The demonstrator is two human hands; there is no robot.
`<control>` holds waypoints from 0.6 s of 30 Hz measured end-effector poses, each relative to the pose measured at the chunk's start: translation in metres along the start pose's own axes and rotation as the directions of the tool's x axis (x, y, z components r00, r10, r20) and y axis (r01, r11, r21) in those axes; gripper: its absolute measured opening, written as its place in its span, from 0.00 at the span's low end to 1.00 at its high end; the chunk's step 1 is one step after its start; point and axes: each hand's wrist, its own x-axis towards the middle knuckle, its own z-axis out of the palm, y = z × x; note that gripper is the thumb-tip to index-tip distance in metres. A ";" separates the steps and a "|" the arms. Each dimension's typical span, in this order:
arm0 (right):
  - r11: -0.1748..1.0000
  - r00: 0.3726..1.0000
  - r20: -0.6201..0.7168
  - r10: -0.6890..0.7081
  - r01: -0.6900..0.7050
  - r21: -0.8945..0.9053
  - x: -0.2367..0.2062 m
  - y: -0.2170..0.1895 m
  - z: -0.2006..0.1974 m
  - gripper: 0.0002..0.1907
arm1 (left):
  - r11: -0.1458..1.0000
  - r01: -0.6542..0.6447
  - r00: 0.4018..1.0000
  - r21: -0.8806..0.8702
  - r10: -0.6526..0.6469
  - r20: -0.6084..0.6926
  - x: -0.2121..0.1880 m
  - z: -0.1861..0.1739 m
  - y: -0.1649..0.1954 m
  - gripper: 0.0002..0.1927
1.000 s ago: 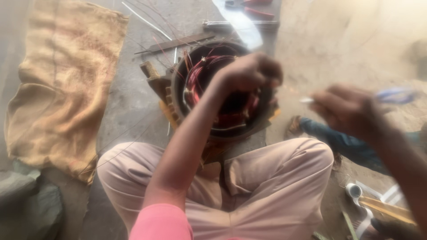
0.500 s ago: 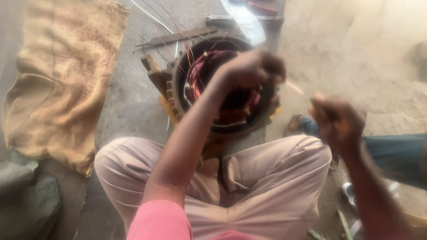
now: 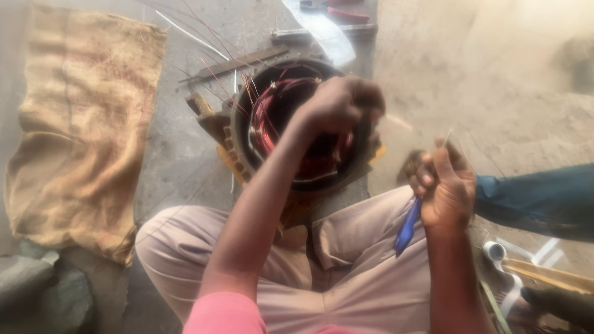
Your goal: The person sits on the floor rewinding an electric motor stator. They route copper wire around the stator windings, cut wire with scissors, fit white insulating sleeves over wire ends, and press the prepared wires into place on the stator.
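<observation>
Left hand point(image 3: 339, 104) grip closed on red copper windings point(image 3: 272, 117) inside round metal motor stator point(image 3: 247, 148), right hand point(image 3: 444, 188) grip closed on blue-handled tool point(image 3: 407, 226)

Single head view, looking steeply down, close over lap and floor

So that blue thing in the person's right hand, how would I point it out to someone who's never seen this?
Start at the round motor housing with red windings, on the floor between the seated person's knees. Move right of it to the right hand, a closed fist over the right thigh. The blue tool sticks down out of that fist: slim, pointed, and brighter blue than the dark blue fabric farther right.
</observation>
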 end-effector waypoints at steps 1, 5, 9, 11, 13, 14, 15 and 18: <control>0.998 0.999 0.000 -0.049 0.049 -0.047 0.001 0.003 -0.004 0.11 | 0.999 -0.013 1.000 -0.034 0.013 0.008 -0.001 0.000 0.000 0.09; 0.751 0.946 0.103 -0.307 0.307 -0.584 0.037 0.041 0.012 0.14 | 1.000 -0.001 1.000 0.022 0.001 0.015 -0.002 -0.001 -0.002 0.09; 0.591 0.851 0.315 -0.421 0.521 -0.616 0.059 0.052 0.008 0.16 | 0.999 -0.028 0.998 -0.025 0.030 0.061 0.001 -0.002 -0.006 0.10; 0.318 0.754 0.371 -0.542 0.593 -0.740 0.057 0.036 -0.011 0.18 | 0.997 -0.067 0.995 -0.028 0.069 0.068 0.003 -0.006 -0.008 0.09; 0.435 0.722 0.248 -0.646 0.615 -0.658 0.057 0.019 -0.026 0.20 | 0.996 -0.090 0.994 0.000 0.090 0.061 0.006 -0.006 -0.010 0.07; 0.253 0.625 0.408 -0.666 0.703 -0.664 0.064 0.014 -0.027 0.21 | 0.998 -0.062 0.996 -0.017 0.063 0.071 0.006 -0.006 -0.010 0.08; 0.069 0.521 0.557 -0.646 0.767 -0.638 0.073 0.007 -0.026 0.21 | 0.999 -0.030 0.996 -0.036 0.033 0.085 0.006 -0.006 -0.011 0.08; -0.182 0.263 0.828 -0.495 0.901 -0.395 0.100 0.004 -0.006 0.18 | 1.000 -0.031 0.995 -0.004 0.031 0.091 0.007 -0.004 -0.011 0.08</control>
